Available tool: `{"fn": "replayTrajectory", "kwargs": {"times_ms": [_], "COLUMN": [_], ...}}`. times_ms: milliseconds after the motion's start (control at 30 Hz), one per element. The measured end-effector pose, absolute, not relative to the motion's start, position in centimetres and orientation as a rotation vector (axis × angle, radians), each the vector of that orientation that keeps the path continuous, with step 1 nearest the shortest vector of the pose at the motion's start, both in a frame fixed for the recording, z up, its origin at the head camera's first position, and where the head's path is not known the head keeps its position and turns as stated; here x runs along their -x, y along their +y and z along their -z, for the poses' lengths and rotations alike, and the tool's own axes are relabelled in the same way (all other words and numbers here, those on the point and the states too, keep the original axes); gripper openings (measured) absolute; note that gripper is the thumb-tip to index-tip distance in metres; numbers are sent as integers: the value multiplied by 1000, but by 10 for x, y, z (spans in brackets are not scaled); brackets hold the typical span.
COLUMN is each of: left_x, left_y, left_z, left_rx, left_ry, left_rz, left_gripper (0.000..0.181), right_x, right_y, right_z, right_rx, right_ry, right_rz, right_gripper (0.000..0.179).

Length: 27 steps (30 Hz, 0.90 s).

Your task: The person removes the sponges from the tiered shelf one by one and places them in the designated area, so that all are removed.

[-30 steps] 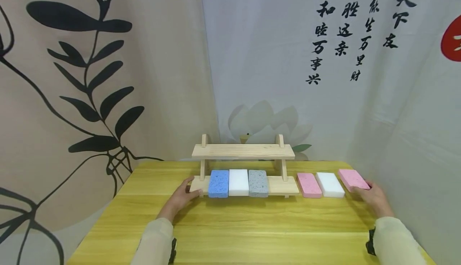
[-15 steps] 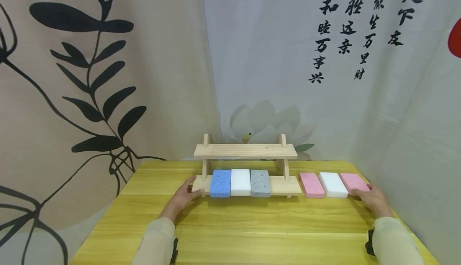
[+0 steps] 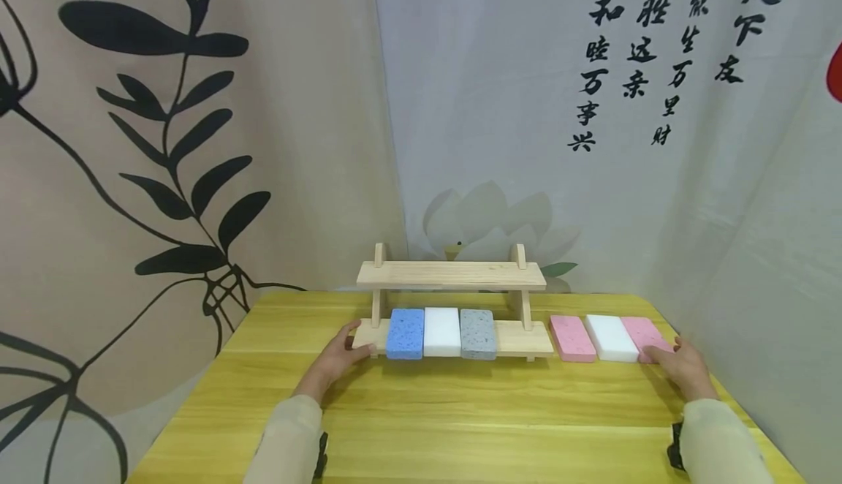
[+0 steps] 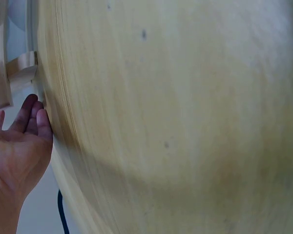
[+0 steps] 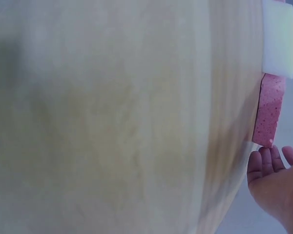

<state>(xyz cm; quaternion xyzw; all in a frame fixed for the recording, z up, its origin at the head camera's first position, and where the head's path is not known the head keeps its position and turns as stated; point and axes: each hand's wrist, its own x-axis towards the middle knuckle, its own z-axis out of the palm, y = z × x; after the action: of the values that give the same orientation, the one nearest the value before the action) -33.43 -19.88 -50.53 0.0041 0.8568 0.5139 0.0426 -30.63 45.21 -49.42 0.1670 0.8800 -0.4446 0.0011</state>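
Note:
A wooden two-tier rack [image 3: 451, 275] stands at the back of the table. Its lower board carries a blue sponge [image 3: 405, 334], a white sponge [image 3: 442, 332] and a grey sponge [image 3: 477, 334] side by side. My left hand [image 3: 334, 356] holds the left end of that board, thumb at the front and fingers round the end. Right of the rack, on the table, lie a pink sponge [image 3: 572, 338], another white sponge [image 3: 612, 338] and a second pink sponge [image 3: 645, 338] in a row. My right hand [image 3: 684, 367] touches this last one, fingertips [image 5: 266, 158] at its outer end.
The yellow wood-grain table [image 3: 487, 425] reaches to a fabric backdrop [image 3: 316, 140] with dark leaves and writing. More cloth [image 3: 783, 250] hangs along the right side. A dark cord [image 4: 62, 209] shows beyond the table edge in the left wrist view.
My right hand has moved the outer pink sponge left and down, from tilted to flat against the white one. My left hand has stayed at the rack's end. The head view shifted slightly.

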Motion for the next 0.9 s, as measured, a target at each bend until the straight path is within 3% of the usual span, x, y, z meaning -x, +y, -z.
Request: {"fn": "replayTrajectory", "kwargs": {"times_ms": [900], "left_x": [335], "left_y": [-200], "left_z": [506], "left_rx": [2], "left_ry": [2606], "left_rz": [-1586], "left_gripper": [80], "right_x": [310], "right_y": [428], "right_z": [461], "right_rx": [-519], "right_ry": [2896], "right_rz": [1353], "right_gripper": [99]}}
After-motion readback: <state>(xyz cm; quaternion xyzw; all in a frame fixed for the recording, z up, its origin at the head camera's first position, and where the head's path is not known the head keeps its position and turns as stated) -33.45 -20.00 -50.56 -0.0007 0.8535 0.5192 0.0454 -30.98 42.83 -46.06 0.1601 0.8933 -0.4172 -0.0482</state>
